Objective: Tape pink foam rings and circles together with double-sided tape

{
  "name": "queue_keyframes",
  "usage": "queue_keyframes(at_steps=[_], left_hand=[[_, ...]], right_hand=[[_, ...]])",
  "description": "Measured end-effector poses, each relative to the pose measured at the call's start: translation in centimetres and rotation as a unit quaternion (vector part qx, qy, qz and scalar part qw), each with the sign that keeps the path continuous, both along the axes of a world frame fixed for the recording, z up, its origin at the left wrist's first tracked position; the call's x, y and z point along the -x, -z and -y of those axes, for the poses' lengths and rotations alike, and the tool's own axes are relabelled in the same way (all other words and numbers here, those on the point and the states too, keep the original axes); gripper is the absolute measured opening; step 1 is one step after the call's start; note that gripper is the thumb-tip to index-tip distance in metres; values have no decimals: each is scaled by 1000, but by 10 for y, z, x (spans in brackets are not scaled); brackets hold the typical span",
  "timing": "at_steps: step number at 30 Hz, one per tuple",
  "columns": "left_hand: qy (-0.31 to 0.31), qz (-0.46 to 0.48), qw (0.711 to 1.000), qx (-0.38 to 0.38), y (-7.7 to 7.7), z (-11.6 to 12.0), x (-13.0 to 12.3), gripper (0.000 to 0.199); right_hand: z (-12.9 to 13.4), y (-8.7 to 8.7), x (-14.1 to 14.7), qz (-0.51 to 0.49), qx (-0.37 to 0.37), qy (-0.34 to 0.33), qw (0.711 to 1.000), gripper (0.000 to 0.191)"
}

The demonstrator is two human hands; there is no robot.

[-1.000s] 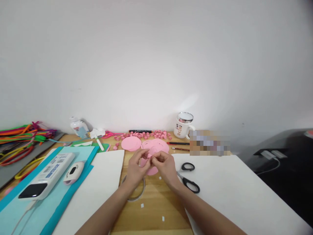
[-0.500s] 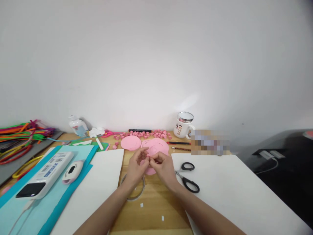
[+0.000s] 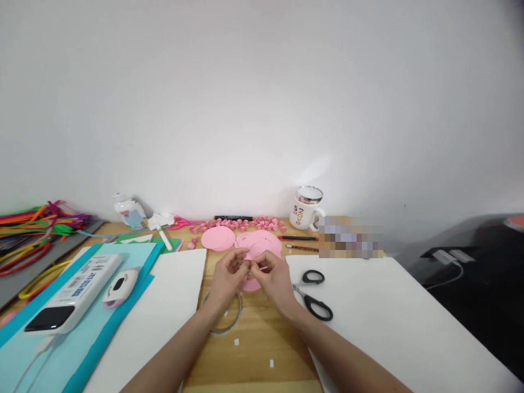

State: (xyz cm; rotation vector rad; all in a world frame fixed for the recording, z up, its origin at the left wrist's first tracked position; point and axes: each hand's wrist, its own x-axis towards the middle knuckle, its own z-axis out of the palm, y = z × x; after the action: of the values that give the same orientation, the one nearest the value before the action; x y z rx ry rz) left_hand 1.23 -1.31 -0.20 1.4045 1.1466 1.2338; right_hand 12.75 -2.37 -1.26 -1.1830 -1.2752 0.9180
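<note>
My left hand (image 3: 230, 275) and my right hand (image 3: 273, 277) meet at the middle of the wooden table, fingertips pinched together. A small pink piece shows between them, mostly hidden by the fingers. Just beyond and below the hands lie overlapping pink paper circles (image 3: 264, 240), with another pile of pink circles (image 3: 218, 238) to the left. Small pink rolled pieces (image 3: 268, 222) are scattered along the back. A roll of tape (image 3: 224, 331) lies partly under my left wrist. Black-handled scissors (image 3: 314, 295) rest to the right of my right hand.
A white mug (image 3: 306, 210) stands at the back, near pens (image 3: 301, 238). White sheets (image 3: 368, 305) lie at both sides. On the left are blue paper (image 3: 92, 327), a white power bank (image 3: 77, 295), a bottle (image 3: 129, 210) and colourful pipe cleaners (image 3: 41, 224).
The fingers have shifted slightly around the small pink piece. Both hands stay together in nearly the same place.
</note>
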Motion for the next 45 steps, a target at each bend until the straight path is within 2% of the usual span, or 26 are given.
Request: queue_keyframes(at_steps=[4, 11, 15, 21, 26, 30, 34, 36, 39, 42, 45], left_hand=[[18, 8, 1000, -15, 0, 1, 1, 24], [-11, -9, 1000, -27, 2, 2, 0, 19], [12, 3, 999, -30, 1, 0, 2, 22], [6, 4, 1000, 3, 0, 0, 4, 19], [11, 7, 1000, 1, -3, 1, 4, 19], [7, -6, 1000, -7, 1, -2, 7, 19], [-16, -25, 999, -23, 5, -6, 11, 21], [-36, -39, 998, -24, 5, -8, 12, 23], [-68, -55, 996, -27, 4, -10, 13, 26], [-95, -66, 993, -38, 4, -11, 14, 25], [-121, -79, 988, -56, 4, -11, 15, 24]], right_hand=[[-2, 0, -1, -24, 5, 7, 1000, 7], [0, 1, 1, -18, 7, -7, 1000, 9], [0, 1, 0, -22, 6, -7, 1000, 7], [-4, -1, -5, 80, -17, 50, 995, 12], [-5, -1, -7, 100, -23, 38, 994, 16], [-5, -1, -7, 104, -24, 31, 994, 14], [-11, -2, -15, 72, -12, -25, 997, 8], [-17, -1, -24, 76, 3, -42, 996, 16], [-27, 1, -39, 177, 31, -41, 983, 15], [-30, 1, -47, 287, 79, -54, 953, 14], [-27, 0, -47, 358, 91, -50, 928, 13]])
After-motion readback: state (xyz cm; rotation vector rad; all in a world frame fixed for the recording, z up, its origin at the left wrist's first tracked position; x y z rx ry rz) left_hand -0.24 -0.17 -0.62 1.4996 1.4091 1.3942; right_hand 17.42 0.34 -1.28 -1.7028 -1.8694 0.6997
